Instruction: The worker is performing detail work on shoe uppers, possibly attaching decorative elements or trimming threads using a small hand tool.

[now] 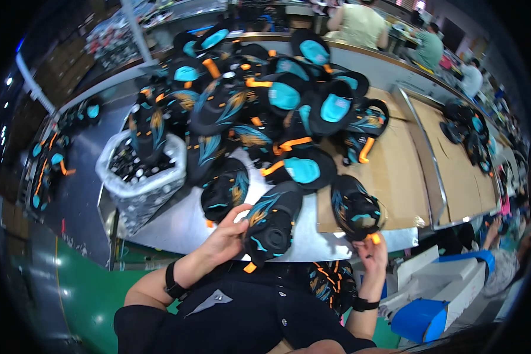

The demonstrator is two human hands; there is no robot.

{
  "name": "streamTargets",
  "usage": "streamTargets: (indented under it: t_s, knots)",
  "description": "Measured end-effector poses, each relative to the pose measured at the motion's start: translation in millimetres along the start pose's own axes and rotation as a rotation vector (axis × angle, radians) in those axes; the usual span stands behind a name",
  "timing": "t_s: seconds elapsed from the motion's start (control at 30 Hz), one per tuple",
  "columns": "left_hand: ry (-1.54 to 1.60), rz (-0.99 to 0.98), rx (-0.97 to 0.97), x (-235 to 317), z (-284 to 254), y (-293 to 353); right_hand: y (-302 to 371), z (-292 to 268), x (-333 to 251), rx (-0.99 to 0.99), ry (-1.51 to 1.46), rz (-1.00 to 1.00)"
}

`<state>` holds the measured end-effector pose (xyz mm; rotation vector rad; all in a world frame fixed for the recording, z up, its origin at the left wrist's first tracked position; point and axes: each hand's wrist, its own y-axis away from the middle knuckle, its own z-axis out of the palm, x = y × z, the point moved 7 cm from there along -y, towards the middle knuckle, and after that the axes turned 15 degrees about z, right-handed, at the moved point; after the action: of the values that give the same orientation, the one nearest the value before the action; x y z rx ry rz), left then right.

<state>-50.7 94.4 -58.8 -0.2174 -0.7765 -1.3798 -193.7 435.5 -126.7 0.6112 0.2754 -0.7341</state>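
A black shoe [282, 215] with teal and bronze streaks and an orange heel tab lies at the table's near edge. My left hand [225, 239] grips its left side, thumb and fingers closed on it. To the right, a similar black shoe [349, 197] rests partly on brown cardboard. Just below its heel and orange tab is my right hand [373, 255], fingers curled in; what they hold, if anything, cannot be made out. Close by on the left stands another black shoe [233, 187]. Behind these, a heap of matching shoes [265, 112] shows teal insoles and orange tabs.
Left of the heap, a bag with a white plastic lining [174, 156] contains many small dark and pale pieces. A metal-edged tray [463, 171] at right carries more shoes. A white and blue machine [436, 289] stands at lower right. Several people [360, 26] sit at the back.
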Motion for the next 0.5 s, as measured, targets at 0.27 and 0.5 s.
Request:
streamTargets:
  t_s: [0.27,0.5]
  knots:
    - [0.187,-0.014,-0.044,0,-36,25,47,-47,-36,0.593,0.448,-0.260]
    - [-0.028,0.109,-0.073,-21,-32,-7,58,3,-64,1.078,0.689,-0.646]
